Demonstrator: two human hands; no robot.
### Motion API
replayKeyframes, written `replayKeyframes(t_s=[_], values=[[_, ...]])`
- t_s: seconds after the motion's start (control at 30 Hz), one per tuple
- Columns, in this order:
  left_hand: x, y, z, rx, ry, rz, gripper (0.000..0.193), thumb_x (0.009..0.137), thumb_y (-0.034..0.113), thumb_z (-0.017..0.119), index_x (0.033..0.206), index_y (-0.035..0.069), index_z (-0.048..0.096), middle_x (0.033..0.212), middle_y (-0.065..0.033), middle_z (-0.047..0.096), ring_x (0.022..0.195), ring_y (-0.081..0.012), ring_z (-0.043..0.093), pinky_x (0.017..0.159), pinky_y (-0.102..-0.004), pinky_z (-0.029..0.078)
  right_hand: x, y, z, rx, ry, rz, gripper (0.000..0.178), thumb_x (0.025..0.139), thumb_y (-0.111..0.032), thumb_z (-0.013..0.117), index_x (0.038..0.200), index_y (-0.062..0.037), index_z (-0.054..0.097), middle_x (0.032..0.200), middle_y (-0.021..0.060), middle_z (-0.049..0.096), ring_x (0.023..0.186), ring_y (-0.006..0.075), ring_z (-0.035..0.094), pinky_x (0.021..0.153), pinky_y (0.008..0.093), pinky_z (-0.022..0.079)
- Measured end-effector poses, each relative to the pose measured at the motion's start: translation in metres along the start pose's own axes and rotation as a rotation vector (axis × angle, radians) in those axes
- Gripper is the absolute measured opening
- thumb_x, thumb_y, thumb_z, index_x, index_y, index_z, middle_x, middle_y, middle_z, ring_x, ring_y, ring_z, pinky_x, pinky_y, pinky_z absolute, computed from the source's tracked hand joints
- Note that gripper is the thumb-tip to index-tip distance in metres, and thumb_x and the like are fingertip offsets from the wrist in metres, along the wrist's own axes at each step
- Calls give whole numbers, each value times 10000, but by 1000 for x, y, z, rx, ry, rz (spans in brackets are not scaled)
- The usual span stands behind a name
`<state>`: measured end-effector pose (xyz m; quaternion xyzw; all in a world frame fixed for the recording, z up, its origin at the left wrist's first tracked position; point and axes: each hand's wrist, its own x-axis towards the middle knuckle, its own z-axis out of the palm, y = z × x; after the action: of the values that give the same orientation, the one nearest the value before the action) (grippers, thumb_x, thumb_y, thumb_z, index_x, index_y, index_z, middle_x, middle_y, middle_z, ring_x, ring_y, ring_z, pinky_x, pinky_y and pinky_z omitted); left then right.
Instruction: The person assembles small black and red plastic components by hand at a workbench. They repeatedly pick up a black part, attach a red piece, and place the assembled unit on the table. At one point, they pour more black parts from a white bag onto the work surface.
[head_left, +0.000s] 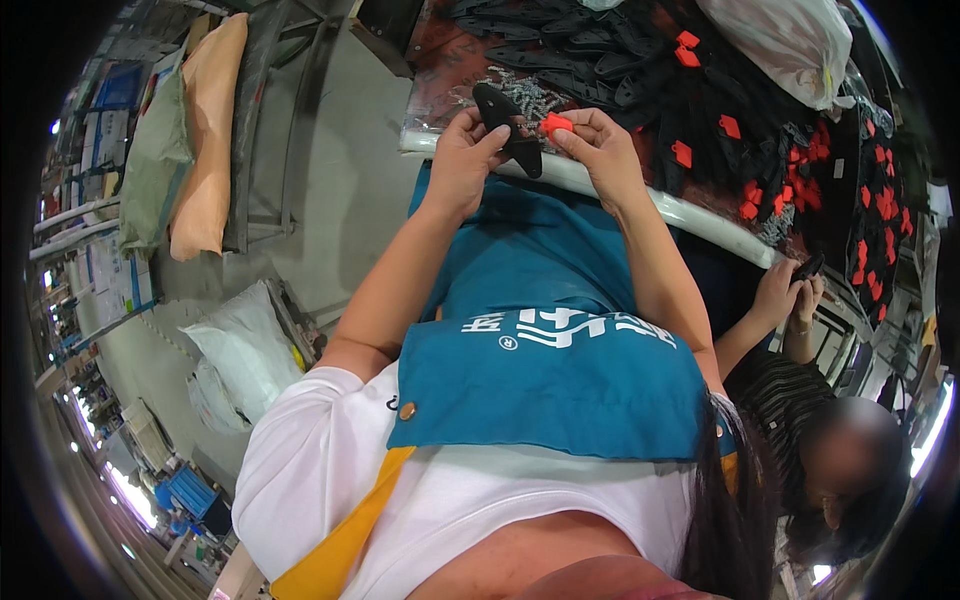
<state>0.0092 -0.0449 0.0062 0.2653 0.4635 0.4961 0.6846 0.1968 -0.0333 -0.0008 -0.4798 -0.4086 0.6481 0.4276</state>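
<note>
Pinched in my left hand (460, 165) is a flat black piece (524, 155) with pointed ends, tilted over the table's near edge. My right hand (605, 155) is closed, its thumb and fingers holding a small red tag (556, 123) just to the right of the black piece. A thin metal link seems to run between the two, too small to make out. Behind my hands lies a pile of short silvery chains (540, 97). Many similar black pieces (610, 60) are heaped farther back.
More red tags (730, 127) lie among black pieces on the right. The table's padded white edge (690, 215) runs before me. A white sack (785, 45) stands at the back. A co-worker's hands (778, 295) hold a black piece at right. White bags (250, 345) lie at left.
</note>
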Motion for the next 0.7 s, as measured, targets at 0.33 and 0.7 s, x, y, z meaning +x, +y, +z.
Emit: replayKeyframes(t_s=[0.33, 0.7], values=[[-6, 6, 23, 83, -116, 61, 231, 907, 8, 533, 1131, 14, 476, 1106, -107, 617, 997, -175, 618, 831, -311, 533, -24, -3, -2, 102, 83, -80, 257, 873, -82, 646, 1099, 35, 611, 953, 77, 676, 855, 112, 610, 818, 244, 477], [-11, 8, 27, 102, -116, 75, 223, 905, 47, 572, 1118, 51, 508, 1044, -59, 613, 955, -142, 609, 802, -291, 533, -32, -13, -1, 104, 67, -121, 279, 880, -113, 645, 1119, 26, 610, 938, 60, 682, 852, 93, 604, 826, 234, 456]])
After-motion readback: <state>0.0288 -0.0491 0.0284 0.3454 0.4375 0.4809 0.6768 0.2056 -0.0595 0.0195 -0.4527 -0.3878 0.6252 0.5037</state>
